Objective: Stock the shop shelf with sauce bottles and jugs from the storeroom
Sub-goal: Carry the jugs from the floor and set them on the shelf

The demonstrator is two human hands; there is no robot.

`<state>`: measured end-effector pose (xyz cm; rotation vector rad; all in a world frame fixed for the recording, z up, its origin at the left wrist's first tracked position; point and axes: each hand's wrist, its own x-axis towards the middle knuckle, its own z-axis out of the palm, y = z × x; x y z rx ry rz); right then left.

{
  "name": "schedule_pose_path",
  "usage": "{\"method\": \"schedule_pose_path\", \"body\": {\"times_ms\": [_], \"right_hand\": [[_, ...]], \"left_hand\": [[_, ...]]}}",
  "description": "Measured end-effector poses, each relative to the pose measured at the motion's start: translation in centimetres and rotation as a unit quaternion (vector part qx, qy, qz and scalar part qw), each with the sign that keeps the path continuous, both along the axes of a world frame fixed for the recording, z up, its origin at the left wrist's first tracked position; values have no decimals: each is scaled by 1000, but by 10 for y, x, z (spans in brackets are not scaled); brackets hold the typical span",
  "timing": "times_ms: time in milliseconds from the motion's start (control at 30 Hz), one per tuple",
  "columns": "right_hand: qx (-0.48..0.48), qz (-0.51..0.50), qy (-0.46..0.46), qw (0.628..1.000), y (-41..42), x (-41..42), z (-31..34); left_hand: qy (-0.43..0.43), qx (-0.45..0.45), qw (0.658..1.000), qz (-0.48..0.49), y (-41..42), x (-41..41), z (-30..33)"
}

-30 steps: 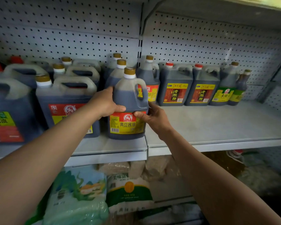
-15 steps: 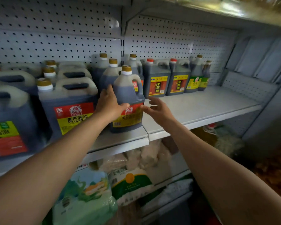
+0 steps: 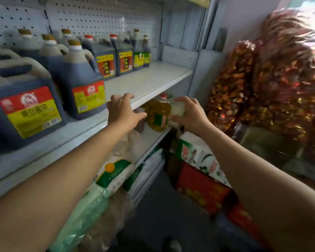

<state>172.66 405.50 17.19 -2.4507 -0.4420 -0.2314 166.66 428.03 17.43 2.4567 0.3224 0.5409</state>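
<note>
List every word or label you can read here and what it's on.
"黄豆酱油": yellow label band of the nearest big soy sauce jug, soft but legible.
Round soy sauce jug: label too blurred.
Red-capped square jugs: characters too blurred.
Green-labelled bottles, rice sack: unreadable.

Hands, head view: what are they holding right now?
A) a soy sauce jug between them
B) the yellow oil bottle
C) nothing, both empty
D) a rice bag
C: the left hand and right hand are spread in the air, gripping nothing, clear of the nearest soy sauce jug, which stands alone on the shelf.
</note>
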Motion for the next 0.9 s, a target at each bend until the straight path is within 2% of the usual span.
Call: {"method": "schedule_pose_path", "body": {"times_ms": [133,367,667,900], "right_hand": [[-35,-83,10,996,-86,-52,-11],[-24,-227,44,973,-227,-126,-29],[-13,-319,110,941,-412,-201,-72],[27,-358,170,918,-499,-236,-141]], "left_hand": [[44,-4,995,-91,-78,-12,-18],[67,2,973,-222,-222,-26,-36],[132,-4,933,-333,-428,-50,-76],[198,11,908,-370,-521,-64,-139]]}}
